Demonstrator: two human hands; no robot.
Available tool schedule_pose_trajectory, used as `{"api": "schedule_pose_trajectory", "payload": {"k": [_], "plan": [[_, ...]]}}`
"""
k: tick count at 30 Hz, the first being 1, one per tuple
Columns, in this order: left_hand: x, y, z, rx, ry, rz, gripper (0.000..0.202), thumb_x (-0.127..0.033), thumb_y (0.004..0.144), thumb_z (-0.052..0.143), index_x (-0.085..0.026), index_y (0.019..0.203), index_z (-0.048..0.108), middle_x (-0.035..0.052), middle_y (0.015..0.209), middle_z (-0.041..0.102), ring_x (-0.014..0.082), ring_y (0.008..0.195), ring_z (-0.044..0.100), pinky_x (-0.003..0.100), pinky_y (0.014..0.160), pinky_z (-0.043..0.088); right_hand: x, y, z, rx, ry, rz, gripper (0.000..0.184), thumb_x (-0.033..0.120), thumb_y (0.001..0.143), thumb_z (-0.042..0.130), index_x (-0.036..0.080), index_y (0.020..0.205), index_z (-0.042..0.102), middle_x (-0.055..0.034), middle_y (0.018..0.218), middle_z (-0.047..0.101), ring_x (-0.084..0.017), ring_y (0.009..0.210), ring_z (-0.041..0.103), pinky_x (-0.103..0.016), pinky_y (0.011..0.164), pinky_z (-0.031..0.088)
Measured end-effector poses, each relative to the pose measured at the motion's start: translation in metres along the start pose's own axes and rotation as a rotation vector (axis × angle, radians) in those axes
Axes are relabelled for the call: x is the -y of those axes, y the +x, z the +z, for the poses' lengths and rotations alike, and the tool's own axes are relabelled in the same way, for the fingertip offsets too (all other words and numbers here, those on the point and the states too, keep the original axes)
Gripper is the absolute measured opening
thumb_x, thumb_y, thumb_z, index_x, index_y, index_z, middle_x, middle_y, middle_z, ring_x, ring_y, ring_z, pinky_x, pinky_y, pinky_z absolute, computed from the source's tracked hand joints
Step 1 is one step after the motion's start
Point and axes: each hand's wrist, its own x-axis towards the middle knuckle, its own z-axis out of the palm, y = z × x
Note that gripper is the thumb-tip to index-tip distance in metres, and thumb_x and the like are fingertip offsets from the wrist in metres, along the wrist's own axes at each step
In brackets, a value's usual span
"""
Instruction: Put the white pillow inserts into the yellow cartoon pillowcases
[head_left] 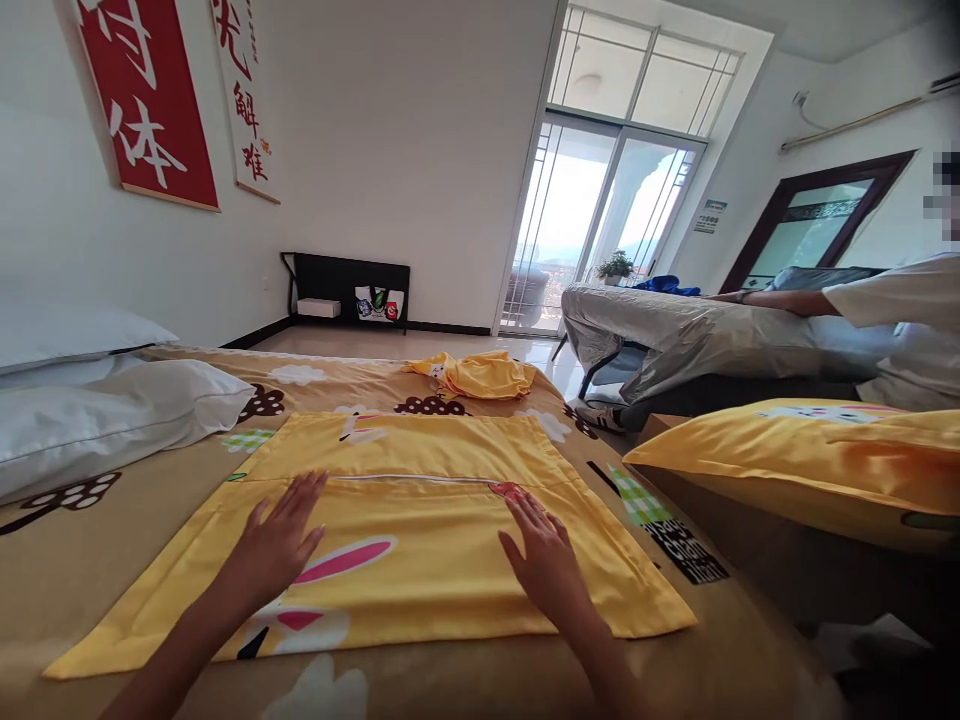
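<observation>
A yellow pillowcase [420,540] with a pink rabbit print lies spread flat on the bed in front of me. My left hand [276,540] rests palm down on its left half, fingers stretched out. My right hand [541,555] lies flat on its right half, fingers spread, near the slit that runs across the pillowcase. Neither hand holds anything.
The bed [112,530] has a tan patterned sheet. White pillows [97,405] lie at the left, a crumpled yellow cloth [476,373] at the far end, a filled yellow pillow [810,450] at the right. Another person [750,330] reclines on a seat at the right, by the balcony door [592,225].
</observation>
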Motion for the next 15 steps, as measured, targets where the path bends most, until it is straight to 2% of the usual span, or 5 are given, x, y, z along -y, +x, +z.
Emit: {"api": "schedule_pose_trajectory", "payload": {"k": [3, 5, 8, 11, 15], "plan": [[-0.069, 0.042, -0.018, 0.09, -0.119, 0.195, 0.057, -0.03, 0.093, 0.03, -0.024, 0.15, 0.03, 0.0048, 0.156, 0.028, 0.0199, 0.145, 0.024, 0.047, 0.115, 0.023, 0.066, 0.017, 0.009, 0.055, 0.158, -0.133, 0.052, 0.032, 0.095, 0.04, 0.021, 0.145, 0.039, -0.0084, 0.154, 0.031, -0.022, 0.143, 0.026, -0.045, 0.114, 0.025], [-0.093, 0.058, -0.011, 0.204, -0.186, 0.171, 0.054, -0.036, 0.095, 0.029, -0.022, 0.147, 0.036, 0.0071, 0.153, 0.035, 0.021, 0.143, 0.03, 0.046, 0.114, 0.027, 0.091, 0.019, 0.027, 0.139, 0.211, -0.149, 0.051, 0.034, 0.095, 0.041, 0.018, 0.144, 0.04, -0.0113, 0.153, 0.032, -0.024, 0.143, 0.026, -0.047, 0.114, 0.024], [-0.1, 0.062, 0.017, 0.287, -0.21, 0.09, 0.056, -0.039, 0.096, 0.032, -0.017, 0.146, 0.038, 0.0118, 0.152, 0.036, 0.0245, 0.142, 0.031, 0.048, 0.114, 0.027, 0.099, 0.006, 0.048, 0.205, 0.28, -0.239, 0.045, 0.035, 0.097, 0.04, 0.022, 0.139, 0.047, -0.0092, 0.15, 0.039, -0.025, 0.142, 0.029, -0.05, 0.113, 0.024], [-0.094, 0.056, 0.039, 0.265, -0.176, 0.114, 0.055, -0.036, 0.095, 0.036, -0.019, 0.148, 0.036, 0.0109, 0.156, 0.026, 0.0249, 0.145, 0.023, 0.05, 0.117, 0.019, 0.089, -0.014, 0.046, 0.214, 0.354, -0.35, 0.041, 0.036, 0.099, 0.037, 0.031, 0.138, 0.047, -0.0033, 0.149, 0.042, -0.022, 0.14, 0.032, -0.048, 0.114, 0.024], [-0.096, 0.047, 0.045, 0.168, -0.179, 0.122, 0.056, -0.032, 0.095, 0.036, -0.018, 0.149, 0.032, 0.0122, 0.158, 0.02, 0.0255, 0.146, 0.019, 0.053, 0.116, 0.018, 0.079, -0.039, 0.039, 0.221, 0.407, -0.426, 0.039, 0.032, 0.099, 0.037, 0.034, 0.136, 0.049, 0.0024, 0.144, 0.049, -0.018, 0.138, 0.037, -0.041, 0.114, 0.027]]}}
